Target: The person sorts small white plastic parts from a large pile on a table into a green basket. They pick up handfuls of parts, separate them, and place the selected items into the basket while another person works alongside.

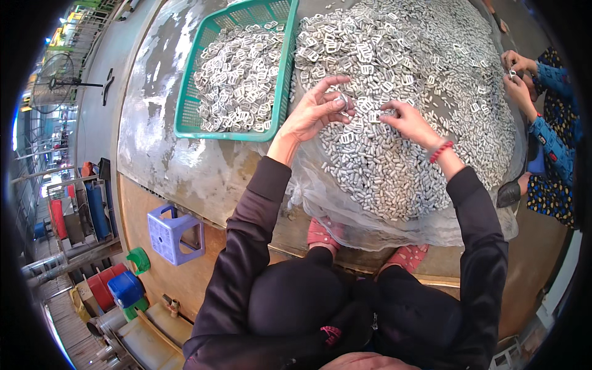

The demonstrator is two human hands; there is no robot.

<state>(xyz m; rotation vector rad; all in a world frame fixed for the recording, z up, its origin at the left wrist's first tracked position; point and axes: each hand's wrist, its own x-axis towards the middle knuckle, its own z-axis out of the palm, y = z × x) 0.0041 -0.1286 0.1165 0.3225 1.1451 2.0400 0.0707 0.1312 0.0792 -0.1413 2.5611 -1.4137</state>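
Over the pile of small grey metal pellets (394,185) and slotted metal buckles (333,44), both my hands are raised close together. My left hand (313,114) has its forefinger stretched out, while the thumb and other fingers close around something small and silvery that I cannot make out. To its right, my right hand (412,124) pinches with thumb and forefinger at a small metal buckle (374,116). A red band circles that wrist. Left of the pile stands a green plastic basket (222,135) holding many loose buckles.
Clear plastic sheeting (330,216) lies under the pile on a worn metal-topped table (157,166). At the right, another person's hands (521,77) hold a small metal piece. A purple stool (176,234), coloured containers (125,288) and a fan (54,80) are at the left.
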